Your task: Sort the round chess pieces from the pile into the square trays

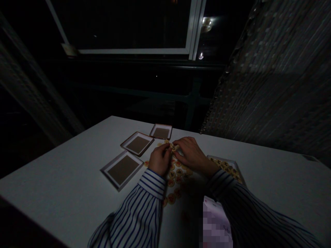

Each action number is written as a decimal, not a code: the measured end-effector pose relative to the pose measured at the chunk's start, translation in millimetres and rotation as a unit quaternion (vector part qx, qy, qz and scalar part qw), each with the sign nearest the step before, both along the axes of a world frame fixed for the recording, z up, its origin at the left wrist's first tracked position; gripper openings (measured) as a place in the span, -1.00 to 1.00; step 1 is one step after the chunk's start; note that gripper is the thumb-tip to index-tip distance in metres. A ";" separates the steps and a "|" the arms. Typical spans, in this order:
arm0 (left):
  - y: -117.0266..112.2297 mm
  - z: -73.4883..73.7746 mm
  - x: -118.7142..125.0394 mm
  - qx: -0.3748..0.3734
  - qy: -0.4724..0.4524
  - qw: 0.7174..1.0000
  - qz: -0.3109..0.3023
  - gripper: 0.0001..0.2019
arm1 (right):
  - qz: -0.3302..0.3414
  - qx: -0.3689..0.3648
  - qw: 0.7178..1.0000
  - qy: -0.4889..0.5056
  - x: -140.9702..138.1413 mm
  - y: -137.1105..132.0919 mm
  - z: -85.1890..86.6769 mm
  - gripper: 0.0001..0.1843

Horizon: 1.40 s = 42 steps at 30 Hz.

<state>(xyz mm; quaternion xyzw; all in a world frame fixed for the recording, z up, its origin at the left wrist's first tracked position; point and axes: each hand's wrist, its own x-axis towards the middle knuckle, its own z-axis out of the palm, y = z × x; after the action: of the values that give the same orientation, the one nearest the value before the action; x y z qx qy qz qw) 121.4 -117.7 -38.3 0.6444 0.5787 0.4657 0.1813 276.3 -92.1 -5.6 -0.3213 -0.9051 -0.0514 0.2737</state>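
Note:
Several round wooden game pieces (174,174) with dark marks lie spread on a white table (64,186). My left hand (159,159) and my right hand (190,153) meet above them, both in striped sleeves. Their fingertips pinch one round piece (173,147) between them. My left fingers are curled; my right fingers are bent down over the pile.
Three shallow trays lie to the left: a near one (122,169), a middle one (137,143) and a far one (161,131). A white tray holding more pieces (225,164) sits to the right. A dark window is behind and a textured curtain hangs at the right.

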 end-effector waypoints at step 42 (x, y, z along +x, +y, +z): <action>-25.9 33.3 30.6 -0.036 -0.302 0.949 -0.087 -0.75 | 0.009 -0.183 0.966 0.182 38.0 -37.7 34.8 -0.75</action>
<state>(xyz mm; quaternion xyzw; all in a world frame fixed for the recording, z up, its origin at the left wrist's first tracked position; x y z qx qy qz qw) 152.0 -143.6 -5.0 0.5143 0.4548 0.6000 0.4106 314.4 -129.7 29.2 -0.3620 -0.8366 0.1768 0.3711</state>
